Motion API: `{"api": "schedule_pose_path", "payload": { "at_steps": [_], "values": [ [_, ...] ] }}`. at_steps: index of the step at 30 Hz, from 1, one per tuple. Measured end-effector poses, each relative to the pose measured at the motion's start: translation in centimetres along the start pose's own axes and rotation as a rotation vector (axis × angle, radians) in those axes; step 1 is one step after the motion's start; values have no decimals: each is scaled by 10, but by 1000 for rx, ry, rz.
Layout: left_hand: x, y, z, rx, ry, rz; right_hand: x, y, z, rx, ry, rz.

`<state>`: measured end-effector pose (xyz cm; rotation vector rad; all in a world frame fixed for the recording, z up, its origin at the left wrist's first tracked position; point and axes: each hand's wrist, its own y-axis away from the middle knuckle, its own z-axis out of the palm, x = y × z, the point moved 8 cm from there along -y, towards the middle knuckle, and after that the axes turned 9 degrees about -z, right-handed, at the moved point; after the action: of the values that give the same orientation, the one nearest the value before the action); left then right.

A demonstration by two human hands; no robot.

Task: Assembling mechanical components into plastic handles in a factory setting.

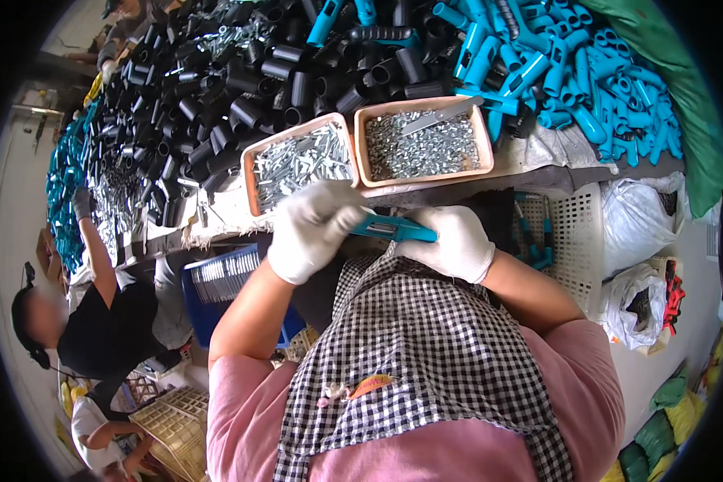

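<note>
left gloved hand point(312, 231): blurred | teal handle point(395, 228): left end hidden | metal bits point(426, 147), right tray point(362, 153), bench's point(530, 159) near edge: too small to tell | black tubes point(302, 89): cut off above

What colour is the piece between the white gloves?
The piece is bright teal-blue, showing best in the head view.

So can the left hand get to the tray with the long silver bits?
Probably yes: the left hand is close to that tray, nothing seems between them, but it may first have to release the blue piece.

The bench point(558, 149) holds black tubes point(301, 90), blue parts point(589, 124), trays point(426, 181).
</note>
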<state>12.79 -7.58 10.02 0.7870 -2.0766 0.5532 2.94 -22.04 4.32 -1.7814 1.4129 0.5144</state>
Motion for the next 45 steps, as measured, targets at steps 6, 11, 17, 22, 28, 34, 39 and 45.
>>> {"api": "schedule_pose_path", "payload": {
  "at_steps": [6, 11, 17, 22, 28, 34, 39, 45],
  "values": [
    [4, 28, 35, 45, -124, 212, -10, -2, 6, -13, 31, -60],
    [24, 37, 64, -37, -604, 377, -12, 4, 8, -38, 192, -113],
    [-15, 9, 55, -561, -53, -188, -17, 15, 3, -123, 261, -122],
    [10, 12, 66, -198, -392, 181, -2, 13, -8, -38, 157, -67],
    [35, 17, 84, -77, -703, 438, 9, 13, -3, -139, 151, -45],
    [36, 17, 104, -283, -797, 624, 8, 17, -6, -95, 156, -72],
    [-21, -11, 91, -628, -29, -301, 5, 25, -9, -127, 170, -78],
    [-7, -17, 96, -578, -87, -307, -5, 29, -29, -39, 262, -215]
  ]
}}
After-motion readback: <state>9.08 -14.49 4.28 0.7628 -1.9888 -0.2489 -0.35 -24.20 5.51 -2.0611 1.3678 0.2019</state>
